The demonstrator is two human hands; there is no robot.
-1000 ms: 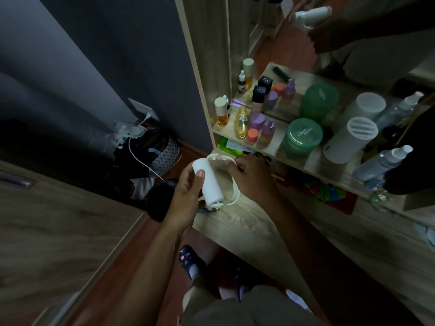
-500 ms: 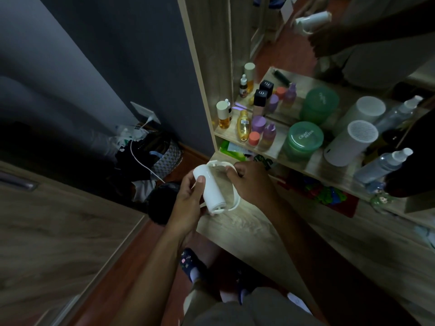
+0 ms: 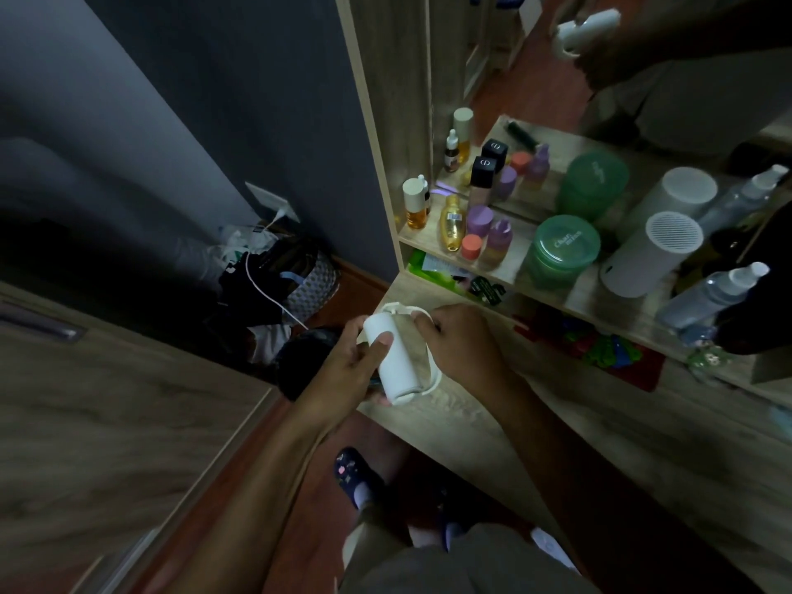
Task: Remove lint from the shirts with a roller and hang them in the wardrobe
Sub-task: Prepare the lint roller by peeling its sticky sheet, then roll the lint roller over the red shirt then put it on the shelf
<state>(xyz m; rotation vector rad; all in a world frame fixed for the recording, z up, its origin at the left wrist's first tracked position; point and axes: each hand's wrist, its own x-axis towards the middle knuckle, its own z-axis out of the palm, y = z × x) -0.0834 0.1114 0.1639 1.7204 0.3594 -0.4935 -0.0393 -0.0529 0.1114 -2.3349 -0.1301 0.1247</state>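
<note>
White cylindrical lint roller (image 3: 394,362) over pale wooden tabletop (image 3: 471,426): left hand (image 3: 343,373) fingers curl round it, right hand (image 3: 465,345) pinches its thin loop frame (image 3: 434,373). Risk: an uneven pull could drop it.

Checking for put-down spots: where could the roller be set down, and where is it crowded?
The desktop is bare from the roller out to the red cloth and toward its near edge. The shelf above is crowded: small bottles, green jar, white cylinder, spray bottle.
</note>
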